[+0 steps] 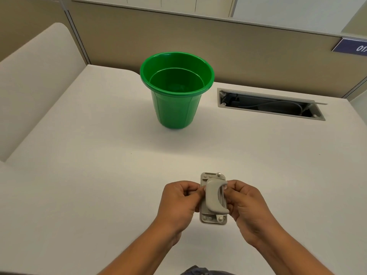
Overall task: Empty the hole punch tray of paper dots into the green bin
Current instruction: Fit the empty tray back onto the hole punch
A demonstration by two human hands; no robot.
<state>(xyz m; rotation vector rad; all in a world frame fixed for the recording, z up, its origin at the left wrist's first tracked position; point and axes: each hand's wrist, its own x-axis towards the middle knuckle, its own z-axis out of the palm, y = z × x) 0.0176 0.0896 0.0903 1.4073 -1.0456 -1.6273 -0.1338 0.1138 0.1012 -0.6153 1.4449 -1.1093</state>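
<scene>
Lower centre of the frame: the grey hole punch [214, 198] is held between both hands, low over the white bench [99, 175], handle uppermost.
Left hand [179, 201]: closed on the punch's left edge, thumb and fingertips pressed against the base.
Right hand [246, 205]: closed on the right edge, fingers partly hidden behind the handle.
Tray: presumed to sit beneath the base; hidden, so no paper dots can be seen.
Upper centre: the green bin [176, 108] stands upright on the bench, mouth open, well apart from the punch.
Upper right: a cable slot [271, 104] is cut into the bench, beside the bin.
Step in hand (judged): the grip is being settled before the tray is released.
Good practice: the punch is best kept level and carried over the bin's mouth before the tray is opened, so that no dots are spilled on the bench or into the slot.
</scene>
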